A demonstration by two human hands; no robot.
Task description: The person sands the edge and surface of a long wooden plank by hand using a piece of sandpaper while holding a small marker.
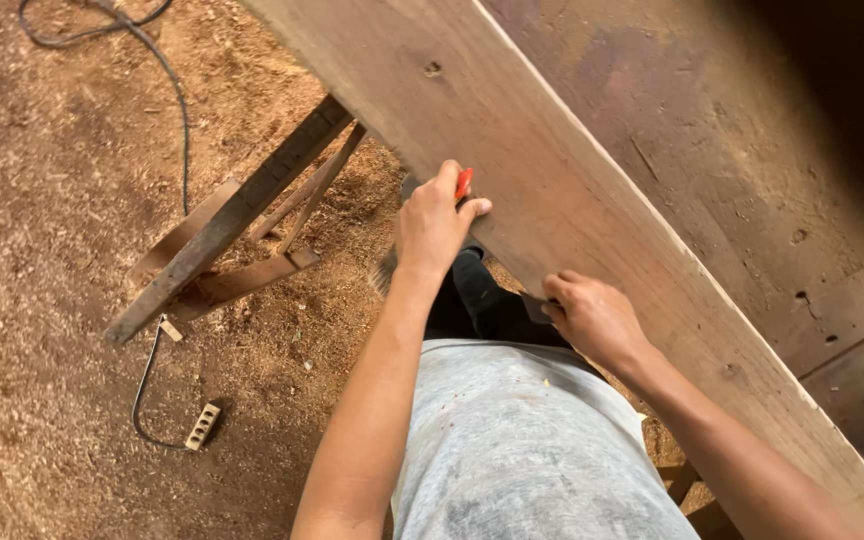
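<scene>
Plank (592,190) of pale, rough-sawn wood runs on a slant from the top of the view down to the bottom right corner, resting over a dark, stained bench top (752,130) that shows beyond its far edge. Its near edge overhangs the sawdust floor, and the person stands pressed up against it — a stance that puts both hands on that same edge.

At the near edge, the left hand (434,225) curls over the wood with its fingers closed around a small red marker or pencil (463,183), whose tip lies on the plank's face; the thumb side hooks the edge, which seems to steady the tool along it. Further down the same edge, the right hand (592,315) pinches a small dark thing against the wood — too hidden by the fingers to identify.

Below the plank's upper stretch stands a wooden sawhorse frame (232,235), apparently propping that end. A black cable (177,100) trails across the sawdust floor (42,300) to a power strip (203,426), well apart from the hands.
</scene>
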